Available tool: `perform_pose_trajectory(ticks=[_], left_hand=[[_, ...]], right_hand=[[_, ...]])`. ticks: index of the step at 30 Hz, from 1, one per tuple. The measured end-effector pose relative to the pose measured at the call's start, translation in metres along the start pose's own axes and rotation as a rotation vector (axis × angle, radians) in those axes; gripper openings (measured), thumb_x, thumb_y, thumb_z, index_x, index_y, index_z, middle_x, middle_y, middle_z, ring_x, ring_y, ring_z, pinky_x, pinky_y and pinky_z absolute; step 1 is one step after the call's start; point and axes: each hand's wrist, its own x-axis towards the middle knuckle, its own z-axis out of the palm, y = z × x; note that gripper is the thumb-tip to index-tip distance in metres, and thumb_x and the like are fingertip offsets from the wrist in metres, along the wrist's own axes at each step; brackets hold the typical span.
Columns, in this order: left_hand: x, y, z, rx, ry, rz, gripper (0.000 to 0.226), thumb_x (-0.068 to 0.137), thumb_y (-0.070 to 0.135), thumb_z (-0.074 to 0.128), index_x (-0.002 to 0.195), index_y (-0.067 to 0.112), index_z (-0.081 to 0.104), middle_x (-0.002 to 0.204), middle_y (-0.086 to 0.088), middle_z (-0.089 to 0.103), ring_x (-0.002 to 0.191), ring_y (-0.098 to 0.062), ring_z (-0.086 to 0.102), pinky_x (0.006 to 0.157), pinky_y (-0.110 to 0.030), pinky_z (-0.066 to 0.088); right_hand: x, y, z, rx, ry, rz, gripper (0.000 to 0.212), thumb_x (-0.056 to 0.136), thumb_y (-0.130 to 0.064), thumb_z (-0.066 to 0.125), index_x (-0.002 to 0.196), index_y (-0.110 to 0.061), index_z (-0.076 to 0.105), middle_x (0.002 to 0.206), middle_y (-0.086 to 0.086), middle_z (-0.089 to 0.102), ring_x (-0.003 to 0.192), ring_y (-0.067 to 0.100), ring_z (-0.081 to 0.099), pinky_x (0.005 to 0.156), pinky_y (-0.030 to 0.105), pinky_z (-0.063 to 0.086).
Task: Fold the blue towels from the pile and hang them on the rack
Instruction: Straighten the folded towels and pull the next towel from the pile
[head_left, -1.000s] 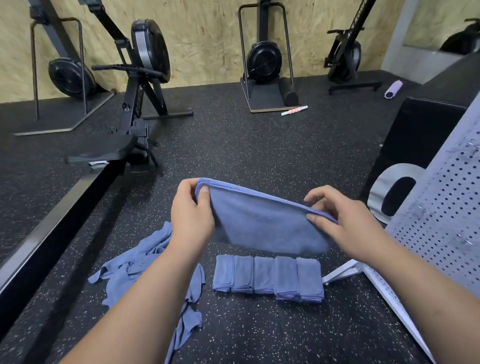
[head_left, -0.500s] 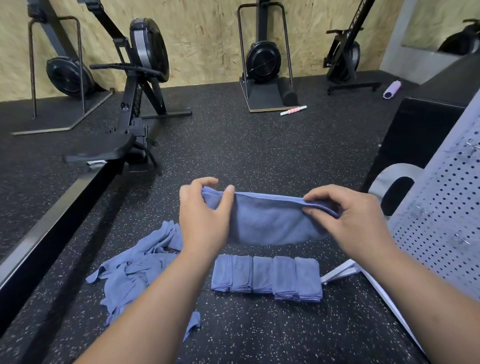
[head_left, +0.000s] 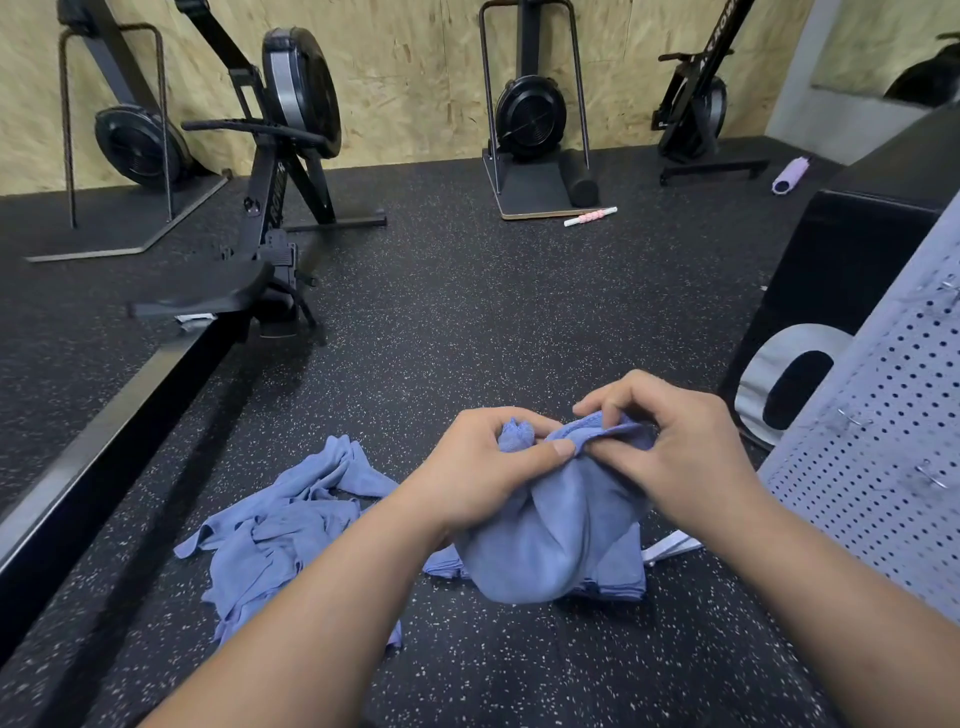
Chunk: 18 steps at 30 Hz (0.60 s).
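Ctr frame: left hand (head_left: 483, 467) & right hand (head_left: 675, 447) close together, both pinching top edge of blue towel (head_left: 545, 535), which hangs bunched, folded towels (head_left: 618, 566) behind it. Loose pile (head_left: 280, 540) lower left. Rack (head_left: 893, 441) right edge. Rower (head_left: 280, 171) upper left.

The black rubber floor (head_left: 467, 312), flecked with white, carries a crumpled pile of blue cloth towels (head_left: 280, 540) at the left. Near it to the right is a row of folded blue towels (head_left: 621, 571), partly hidden. Farther back lie a pink-and-white ridged stick (head_left: 590, 216) and a lilac roller (head_left: 789, 175). Black rowing machines (head_left: 280, 171) stand near the wall.
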Motion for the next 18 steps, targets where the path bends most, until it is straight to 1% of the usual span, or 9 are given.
perform_pose_trajectory(ticks=[3, 5, 7, 8, 10, 13, 14, 16, 18], left_hand=[[0.0, -0.002, 0.0, -0.105, 0.056, -0.054, 0.013, 0.093, 0.023, 0.082, 0.102, 0.013, 0.082, 0.104, -0.01, 0.08, 0.09, -0.012, 0.07, 0.091, -0.038, 0.058], [0.002, -0.002, -0.001, -0.197, 0.122, -0.082, 0.012, 0.095, 0.02, 0.079, 0.099, 0.009, 0.08, 0.097, -0.007, 0.079, 0.087, -0.011, 0.069, 0.086, -0.031, 0.057], [0.004, -0.003, -0.001, -0.215, 0.174, -0.094, 0.011, 0.097, 0.02, 0.077, 0.098, 0.009, 0.08, 0.094, -0.002, 0.079, 0.087, -0.01, 0.069, 0.084, -0.027, 0.056], [0.005, -0.003, -0.002, -0.215, 0.188, -0.094, 0.011, 0.097, 0.021, 0.076, 0.096, 0.011, 0.08, 0.094, -0.002, 0.079, 0.087, -0.01, 0.069, 0.084, -0.027, 0.055], [0.005, -0.004, -0.001, -0.209, 0.204, -0.083, 0.01, 0.097, 0.021, 0.076, 0.094, 0.013, 0.081, 0.093, -0.001, 0.079, 0.087, -0.009, 0.069, 0.083, -0.027, 0.056], [0.006, -0.006, 0.001, -0.163, 0.221, -0.059, 0.009, 0.097, 0.022, 0.076, 0.094, 0.015, 0.081, 0.099, -0.003, 0.081, 0.09, -0.01, 0.071, 0.089, -0.032, 0.058], [0.006, -0.007, 0.002, -0.15, 0.226, -0.052, 0.008, 0.097, 0.021, 0.076, 0.094, 0.015, 0.081, 0.1, -0.004, 0.081, 0.091, -0.01, 0.071, 0.09, -0.032, 0.058], [0.006, -0.008, 0.003, -0.123, 0.236, -0.04, 0.007, 0.097, 0.019, 0.076, 0.095, 0.015, 0.081, 0.1, -0.001, 0.081, 0.09, -0.007, 0.071, 0.087, -0.028, 0.057], [0.006, -0.01, 0.005, -0.083, 0.254, -0.028, 0.007, 0.097, 0.019, 0.076, 0.092, 0.018, 0.081, 0.097, 0.003, 0.081, 0.089, -0.006, 0.071, 0.087, -0.027, 0.056]], right_hand=[[0.002, 0.005, -0.001, 0.013, -0.01, -0.002, 0.03, 0.082, -0.005, 0.086, 0.084, -0.027, 0.065, 0.109, -0.015, 0.076, 0.102, 0.01, 0.073, 0.091, 0.037, 0.056], [0.004, 0.008, -0.001, 0.07, -0.008, 0.004, 0.018, 0.089, -0.01, 0.082, 0.092, -0.024, 0.071, 0.116, -0.012, 0.075, 0.108, 0.011, 0.072, 0.094, 0.031, 0.056], [0.007, 0.011, -0.002, 0.114, 0.009, 0.021, 0.011, 0.096, -0.011, 0.076, 0.099, -0.022, 0.076, 0.122, -0.011, 0.072, 0.113, 0.011, 0.07, 0.095, 0.023, 0.055], [0.008, 0.012, -0.002, 0.119, 0.017, 0.034, 0.011, 0.098, -0.013, 0.073, 0.1, -0.023, 0.077, 0.12, -0.01, 0.071, 0.112, 0.011, 0.069, 0.093, 0.02, 0.054], [0.01, 0.013, -0.002, 0.089, 0.023, 0.067, 0.013, 0.1, -0.016, 0.071, 0.101, -0.027, 0.078, 0.11, -0.012, 0.072, 0.104, 0.009, 0.069, 0.087, 0.015, 0.05], [0.01, 0.014, -0.002, 0.054, 0.017, 0.11, 0.016, 0.098, -0.017, 0.075, 0.101, -0.032, 0.079, 0.1, -0.014, 0.075, 0.095, 0.008, 0.071, 0.083, 0.019, 0.051], [0.009, 0.014, -0.002, 0.05, 0.018, 0.111, 0.018, 0.096, -0.015, 0.077, 0.1, -0.033, 0.08, 0.097, -0.014, 0.075, 0.091, 0.009, 0.071, 0.081, 0.02, 0.053], [0.008, 0.012, -0.003, 0.042, 0.038, 0.115, 0.023, 0.09, -0.013, 0.083, 0.099, -0.034, 0.08, 0.089, -0.012, 0.075, 0.082, 0.011, 0.07, 0.076, 0.021, 0.054], [0.008, 0.011, -0.004, 0.037, 0.078, 0.132, 0.025, 0.084, -0.014, 0.089, 0.094, -0.034, 0.08, 0.08, -0.01, 0.074, 0.073, 0.012, 0.067, 0.071, 0.019, 0.053]])
